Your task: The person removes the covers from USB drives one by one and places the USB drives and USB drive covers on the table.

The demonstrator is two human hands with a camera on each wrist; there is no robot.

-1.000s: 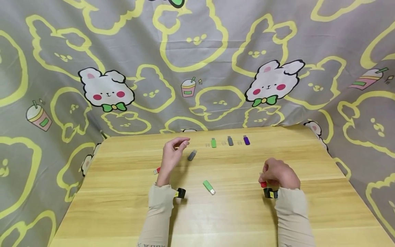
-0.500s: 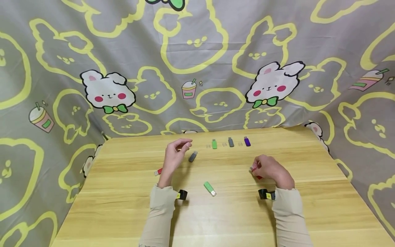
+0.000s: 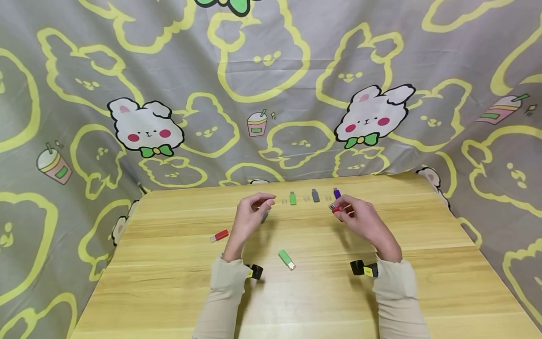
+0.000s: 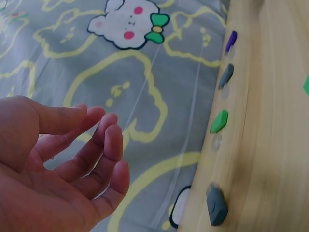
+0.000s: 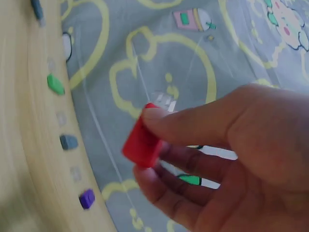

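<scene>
My right hand pinches a red USB stick between thumb and fingers, raised over the table. A clear cap covers its metal end. My left hand is held above the table with loosely bent fingers, and nothing shows in its grasp. Beneath its fingertips a grey USB stick lies on the wood, partly hidden in the head view. Along the back edge lie a green USB stick, a grey one and a purple one, with loose clear caps beside them.
Another red USB stick lies left of my left forearm. A second green stick rests mid-table between the arms. Behind the wooden table hangs a grey patterned curtain.
My right hand has lifted the red USB stick off the table and carried it leftward and away, near the purple stick. My left hand has shifted slightly right, over the nearer grey stick.
</scene>
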